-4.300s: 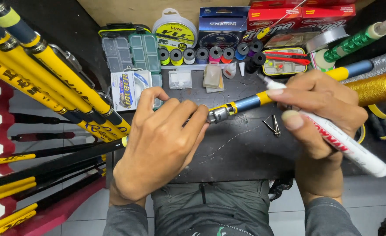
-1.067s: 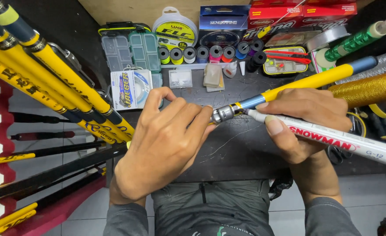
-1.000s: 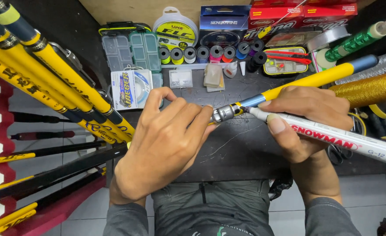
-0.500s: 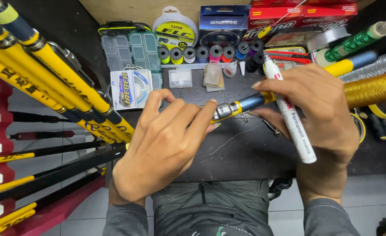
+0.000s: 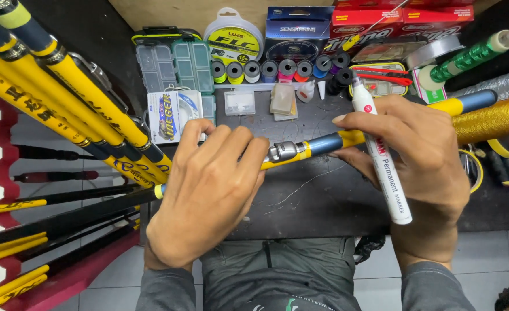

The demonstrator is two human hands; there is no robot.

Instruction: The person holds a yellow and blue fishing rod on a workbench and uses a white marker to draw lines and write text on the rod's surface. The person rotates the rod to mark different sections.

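Note:
My left hand [image 5: 208, 190] is closed around a yellow and blue fishing rod section [image 5: 323, 144], just left of its silver metal ring. My right hand [image 5: 415, 155] grips the same rod further right and also holds a white marker pen [image 5: 381, 161], which lies across my fingers with its tip pointing away from me. The rod runs from lower left to upper right over a dark worktop [image 5: 312, 201].
Several yellow and black rods [image 5: 64, 98] lean at the left. At the back stand clear tackle boxes [image 5: 173, 63], line spools [image 5: 234, 37], a row of thread bobbins [image 5: 277, 69] and boxes. Gold thread spool [image 5: 490, 118] and green wrapped handle [image 5: 473, 52] lie at the right.
The marker swung from lying sideways to the right to pointing away from me, and my right hand shifted up over the rod. My left hand stayed put.

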